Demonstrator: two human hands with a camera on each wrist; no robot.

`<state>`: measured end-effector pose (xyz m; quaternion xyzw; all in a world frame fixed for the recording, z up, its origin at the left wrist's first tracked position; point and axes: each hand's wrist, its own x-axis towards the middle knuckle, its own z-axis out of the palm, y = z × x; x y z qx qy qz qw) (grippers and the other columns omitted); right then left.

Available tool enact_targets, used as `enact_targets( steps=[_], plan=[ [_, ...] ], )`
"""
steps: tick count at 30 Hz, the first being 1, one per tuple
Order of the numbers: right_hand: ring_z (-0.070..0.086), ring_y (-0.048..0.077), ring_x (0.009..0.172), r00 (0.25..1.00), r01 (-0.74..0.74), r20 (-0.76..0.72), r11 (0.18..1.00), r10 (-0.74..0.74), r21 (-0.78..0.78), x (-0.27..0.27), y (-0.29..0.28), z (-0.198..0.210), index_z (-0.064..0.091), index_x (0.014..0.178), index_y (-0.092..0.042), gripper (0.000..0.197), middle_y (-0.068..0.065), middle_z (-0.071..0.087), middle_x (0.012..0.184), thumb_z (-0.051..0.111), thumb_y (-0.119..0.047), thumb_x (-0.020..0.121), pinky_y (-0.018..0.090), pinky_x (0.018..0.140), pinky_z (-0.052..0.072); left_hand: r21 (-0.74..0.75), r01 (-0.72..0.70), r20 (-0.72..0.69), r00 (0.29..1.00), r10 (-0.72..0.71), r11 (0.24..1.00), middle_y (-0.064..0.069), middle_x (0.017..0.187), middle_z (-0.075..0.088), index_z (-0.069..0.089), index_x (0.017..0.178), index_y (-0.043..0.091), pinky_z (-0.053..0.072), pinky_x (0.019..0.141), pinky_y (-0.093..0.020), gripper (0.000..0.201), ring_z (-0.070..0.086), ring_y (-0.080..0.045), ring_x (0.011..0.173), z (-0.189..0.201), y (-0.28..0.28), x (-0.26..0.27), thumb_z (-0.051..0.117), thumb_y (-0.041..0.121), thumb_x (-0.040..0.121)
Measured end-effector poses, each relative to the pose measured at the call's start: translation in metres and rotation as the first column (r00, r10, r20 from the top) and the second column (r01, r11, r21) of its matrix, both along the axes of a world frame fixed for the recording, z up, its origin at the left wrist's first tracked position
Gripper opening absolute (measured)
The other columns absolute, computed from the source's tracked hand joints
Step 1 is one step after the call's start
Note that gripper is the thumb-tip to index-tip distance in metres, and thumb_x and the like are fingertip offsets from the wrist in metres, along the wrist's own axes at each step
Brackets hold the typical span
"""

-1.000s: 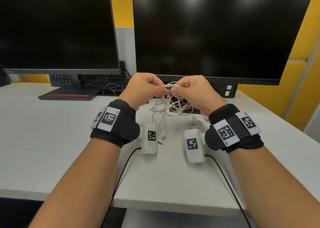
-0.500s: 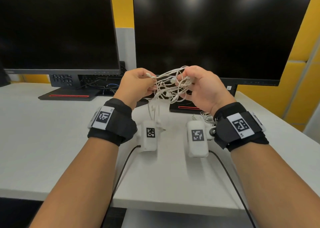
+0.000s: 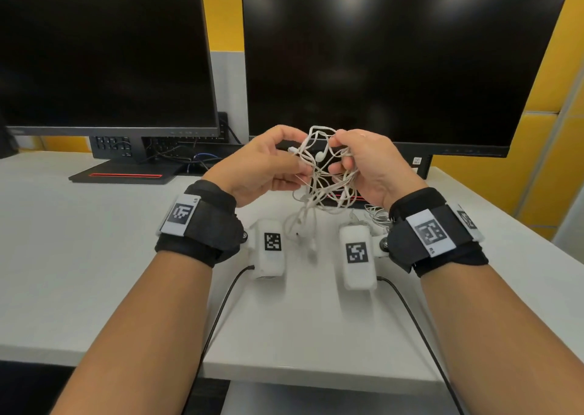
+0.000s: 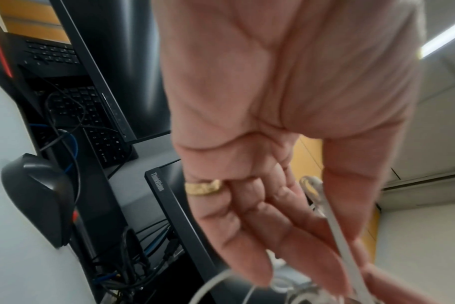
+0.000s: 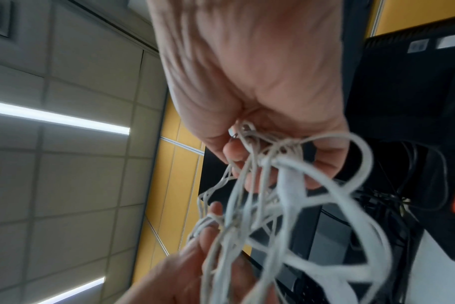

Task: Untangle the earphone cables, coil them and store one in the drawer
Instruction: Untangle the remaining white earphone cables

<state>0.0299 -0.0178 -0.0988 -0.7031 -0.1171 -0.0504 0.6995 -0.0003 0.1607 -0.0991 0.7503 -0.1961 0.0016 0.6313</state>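
— Since half a second ago we've drawn the hands slightly apart, and the white tangle of earphone cables (image 3: 319, 174) has opened into looser loops.

— Nearest us it hangs above the white table (image 3: 94, 256). Our left hand (image 3: 262, 165) pinches a strand; our right hand (image 3: 366, 165) curls round the bulk.

— Risk?

— We'd say pulling harder could cinch a knot; the cord's thin, rubbery and springy, and the smooth earbuds (image 3: 320, 155) may snag in loops.

— Farther back?

— Another pale cable heap (image 3: 376, 214) lies on the table by our right wrist, then glossy black monitors (image 3: 395, 60). No drawer in view.
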Motion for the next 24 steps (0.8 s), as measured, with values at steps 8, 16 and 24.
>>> enact_targets(
  steps=[8,16,24],
  plan=[
    [0.058,0.016,0.064,0.997,-0.009,-0.073,0.992,0.018,0.123,-0.001,0.001,0.003,0.056,0.085,-0.013,0.015,-0.001,0.052,0.057,0.045,-0.014,0.096,0.039,0.080,0.047,0.099,-0.079,0.018,0.997,0.078,0.992,0.000,0.066,0.047,0.066,0.083,0.011,0.047,0.073,-0.026,0.021,0.048,-0.010,0.065,-0.001,-0.003,0.002,0.051,0.015,0.097],
    [0.057,0.014,0.068,0.994,-0.098,-0.041,0.995,0.099,0.025,-0.005,-0.001,0.003,0.053,0.076,-0.016,0.024,0.000,0.054,0.069,0.048,-0.021,0.099,0.039,0.079,0.050,0.101,-0.299,0.152,0.947,0.282,0.949,0.000,0.083,0.067,0.071,0.093,0.018,0.056,0.078,-0.023,0.016,0.060,-0.009,0.076,-0.008,-0.005,0.011,0.058,0.009,0.094],
    [0.051,0.015,0.105,0.989,0.127,0.104,0.948,-0.101,-0.293,0.001,0.001,-0.004,0.043,0.138,-0.024,0.053,0.003,0.046,0.135,0.064,-0.014,0.090,0.025,0.073,0.042,0.121,-0.412,0.100,0.910,0.402,0.903,-0.013,0.093,0.071,0.063,0.105,0.007,0.059,0.080,-0.031,0.014,0.068,-0.015,0.079,-0.006,-0.008,0.020,0.051,0.010,0.098]
  ],
)
